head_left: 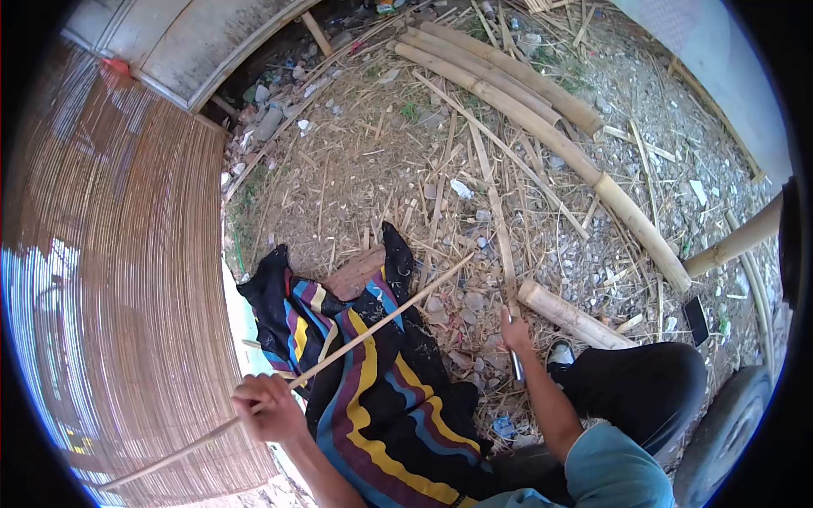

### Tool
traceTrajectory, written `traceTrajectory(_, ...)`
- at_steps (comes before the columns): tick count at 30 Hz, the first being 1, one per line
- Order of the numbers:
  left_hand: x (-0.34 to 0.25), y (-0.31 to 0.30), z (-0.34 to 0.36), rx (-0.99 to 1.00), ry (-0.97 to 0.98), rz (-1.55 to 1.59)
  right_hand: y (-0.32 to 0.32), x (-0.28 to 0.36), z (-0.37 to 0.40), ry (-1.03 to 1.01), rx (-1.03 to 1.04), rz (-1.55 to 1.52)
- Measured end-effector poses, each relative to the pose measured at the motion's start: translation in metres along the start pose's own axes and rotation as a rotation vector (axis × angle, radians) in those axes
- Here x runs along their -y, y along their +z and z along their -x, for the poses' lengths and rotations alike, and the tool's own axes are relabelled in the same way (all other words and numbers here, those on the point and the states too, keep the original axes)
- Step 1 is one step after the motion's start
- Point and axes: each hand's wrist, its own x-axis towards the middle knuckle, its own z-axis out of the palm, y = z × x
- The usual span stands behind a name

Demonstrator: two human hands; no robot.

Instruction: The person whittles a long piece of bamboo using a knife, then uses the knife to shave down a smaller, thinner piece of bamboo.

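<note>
My left hand (pixel 269 408) is closed around a long thin bamboo stick (pixel 385 323), which slants from the lower left up across my lap to the middle. Below it, a black cloth with yellow, purple and blue stripes (pixel 360 406) covers my leg. At the right, my right hand (pixel 514 332) is closed on a knife-like tool; its shiny metal end (pixel 517 367) shows below the fist, and the rest is partly hidden. A long flat bamboo strip (pixel 500 224) runs along the ground up to that hand.
Thick bamboo poles (pixel 542 140) lie at the upper right, and a short bamboo piece (pixel 576 315) is beside my knee. A phone (pixel 695 320) and a tyre (pixel 728 432) are at the right. A slatted screen (pixel 127 254) stands at the left. Bamboo scraps and stones litter the ground.
</note>
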Motion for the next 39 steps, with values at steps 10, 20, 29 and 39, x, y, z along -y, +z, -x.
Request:
traceTrajectory(10,0.161,0.062,0.048,-0.436,-0.304,-0.27,-0.02,0.013,0.055,0.247,0.434,-0.802)
traceTrajectory(20,0.087,0.076,0.035,-0.367,-0.277,-0.176,-0.121,0.028,0.16,0.159,0.647,-1.296)
traceTrajectory(29,0.083,0.054,0.068,-0.213,-0.359,-0.238,-0.058,0.001,0.207,0.304,0.614,-1.188)
traceTrajectory(39,0.074,0.054,0.079,-0.226,-0.371,-0.302,-0.046,0.005,0.202,0.243,0.626,-0.975)
